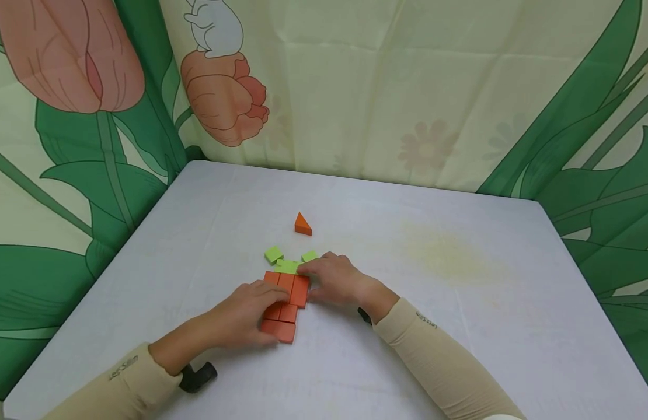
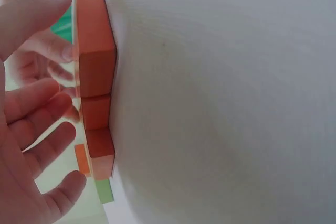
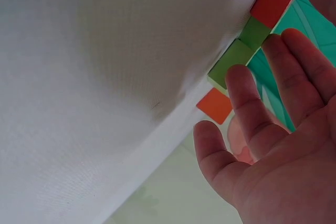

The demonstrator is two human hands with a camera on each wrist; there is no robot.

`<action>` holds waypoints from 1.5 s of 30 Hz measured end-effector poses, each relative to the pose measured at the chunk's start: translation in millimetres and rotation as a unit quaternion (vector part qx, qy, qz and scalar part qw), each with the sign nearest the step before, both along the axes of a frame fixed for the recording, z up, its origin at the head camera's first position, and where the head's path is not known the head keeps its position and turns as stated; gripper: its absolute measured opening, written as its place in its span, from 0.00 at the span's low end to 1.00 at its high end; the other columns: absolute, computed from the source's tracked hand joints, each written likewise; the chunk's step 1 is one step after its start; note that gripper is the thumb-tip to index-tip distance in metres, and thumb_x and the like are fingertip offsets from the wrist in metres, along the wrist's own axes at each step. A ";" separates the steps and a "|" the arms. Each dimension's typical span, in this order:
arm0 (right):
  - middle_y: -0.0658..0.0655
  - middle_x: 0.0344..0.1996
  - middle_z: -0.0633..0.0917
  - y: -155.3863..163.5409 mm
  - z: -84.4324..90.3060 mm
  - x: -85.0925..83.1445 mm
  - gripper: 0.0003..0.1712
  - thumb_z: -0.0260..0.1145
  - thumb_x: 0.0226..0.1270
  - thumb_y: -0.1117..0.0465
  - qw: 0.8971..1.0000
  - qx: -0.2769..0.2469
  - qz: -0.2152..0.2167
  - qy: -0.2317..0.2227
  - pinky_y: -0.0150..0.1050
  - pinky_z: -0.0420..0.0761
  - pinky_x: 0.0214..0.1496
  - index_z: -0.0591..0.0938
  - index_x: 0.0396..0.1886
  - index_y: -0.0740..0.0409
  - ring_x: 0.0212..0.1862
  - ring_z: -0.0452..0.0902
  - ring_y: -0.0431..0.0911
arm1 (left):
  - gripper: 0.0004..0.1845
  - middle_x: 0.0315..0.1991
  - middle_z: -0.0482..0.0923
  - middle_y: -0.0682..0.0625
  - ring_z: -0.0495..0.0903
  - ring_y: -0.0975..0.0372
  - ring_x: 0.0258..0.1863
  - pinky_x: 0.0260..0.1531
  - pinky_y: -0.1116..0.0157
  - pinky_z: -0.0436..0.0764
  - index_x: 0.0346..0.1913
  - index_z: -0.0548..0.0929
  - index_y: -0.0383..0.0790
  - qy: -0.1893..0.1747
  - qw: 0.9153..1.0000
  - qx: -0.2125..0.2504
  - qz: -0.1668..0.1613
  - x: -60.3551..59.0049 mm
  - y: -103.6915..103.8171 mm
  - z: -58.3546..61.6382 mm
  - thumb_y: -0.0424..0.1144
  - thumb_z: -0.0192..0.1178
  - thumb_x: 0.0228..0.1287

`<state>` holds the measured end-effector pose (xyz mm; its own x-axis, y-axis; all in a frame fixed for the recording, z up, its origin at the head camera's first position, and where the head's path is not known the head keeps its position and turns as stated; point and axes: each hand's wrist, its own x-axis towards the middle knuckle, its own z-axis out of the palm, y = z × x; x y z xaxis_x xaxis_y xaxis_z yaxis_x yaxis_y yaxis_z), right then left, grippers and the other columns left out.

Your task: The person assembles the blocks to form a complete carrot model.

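Both hands flat, fingers straight, gripping nothing: left hand point(image 1: 247, 312) on orange blocks point(image 1: 284, 303), right hand point(image 1: 331, 280) touching green blocks point(image 1: 288, 265).

This looks like a staged recording corner, not a lived-in room. A plain white surface point(image 1: 460, 303) stands pushed into a corner, and a printed cloth backdrop point(image 1: 355, 87) of oversized tulips, green leaves and a white rabbit hangs behind the surface on two sides, hiding the walls. Small foam blocks point(image 1: 284, 291) lie on the surface.
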<state>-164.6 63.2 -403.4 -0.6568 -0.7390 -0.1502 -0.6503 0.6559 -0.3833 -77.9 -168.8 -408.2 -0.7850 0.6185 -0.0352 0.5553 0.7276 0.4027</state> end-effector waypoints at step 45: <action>0.49 0.61 0.80 -3.8 4.3 -4.7 0.27 0.70 0.66 0.54 1.000 0.010 -0.008 -0.013 0.51 0.70 0.60 0.80 0.64 0.50 0.61 0.69 0.54 | 0.29 0.60 0.76 0.42 0.69 0.46 0.65 0.66 0.48 0.68 0.62 0.76 0.33 -0.029 0.994 0.004 0.110 -75.8 -16.3 -5.7 0.42 0.70 0.62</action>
